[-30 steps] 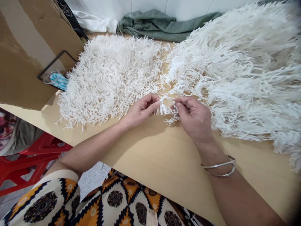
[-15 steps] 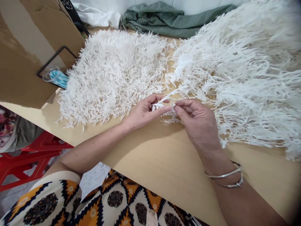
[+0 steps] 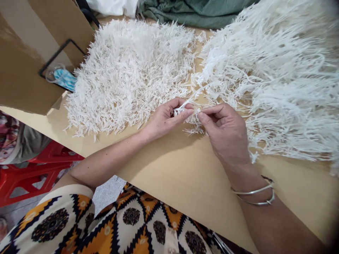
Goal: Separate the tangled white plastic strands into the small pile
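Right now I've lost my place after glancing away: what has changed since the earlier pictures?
The left hand's fingertips moved closer to the right hand's; the white strand now crosses the left fingers. Whether the right hand let it go, I cannot tell. The left pile, right pile and box stayed.

Left arm in from the lower left, elbow bent, forearm (image 3: 113, 153) slanting up and inward. Left wrist (image 3: 147, 135) nearly straight. Left hand (image 3: 165, 118) thumb side up, thumb (image 3: 181, 116) extended toward the right hand (image 3: 230, 132), index finger arched above it; closed in a light pinch. Right forearm (image 3: 267, 211) rises from the lower right, leaning inward. Right hand back up, knuckles bent, thumb and index tips drawn together in a fine grip. Fingertips of both hands near, apart.
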Demonstrator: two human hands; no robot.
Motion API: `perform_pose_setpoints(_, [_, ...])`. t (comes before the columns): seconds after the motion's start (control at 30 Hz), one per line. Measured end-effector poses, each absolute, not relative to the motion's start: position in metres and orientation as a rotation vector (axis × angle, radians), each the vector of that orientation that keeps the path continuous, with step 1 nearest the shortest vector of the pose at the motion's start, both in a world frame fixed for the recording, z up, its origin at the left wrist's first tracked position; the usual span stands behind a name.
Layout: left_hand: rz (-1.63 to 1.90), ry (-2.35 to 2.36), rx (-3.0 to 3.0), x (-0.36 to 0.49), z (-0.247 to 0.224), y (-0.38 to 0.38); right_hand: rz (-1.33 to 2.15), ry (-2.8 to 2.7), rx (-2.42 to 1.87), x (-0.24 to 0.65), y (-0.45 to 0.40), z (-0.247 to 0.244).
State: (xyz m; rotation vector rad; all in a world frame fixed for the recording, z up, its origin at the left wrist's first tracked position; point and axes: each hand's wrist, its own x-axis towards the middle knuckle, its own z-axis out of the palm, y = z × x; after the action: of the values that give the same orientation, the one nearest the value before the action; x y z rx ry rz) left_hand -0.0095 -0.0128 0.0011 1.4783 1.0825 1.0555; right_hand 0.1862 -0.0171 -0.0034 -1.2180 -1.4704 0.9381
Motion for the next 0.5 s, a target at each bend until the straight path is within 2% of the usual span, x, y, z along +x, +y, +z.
perform_pose_setpoints(0.17, [1.051,1.079,1.557,-0.0086,-0.0016,-0.0121,0.982,-1.462,-1.178,0.1837,-0.0184,-0.0030])
perform_pose_setpoints(0.5, [0.927,1.038,1.684,-0.0143,0.0066,-0.0114,0.760,-1.562,-1.292,0.1770,-0.0199,-0.0114])
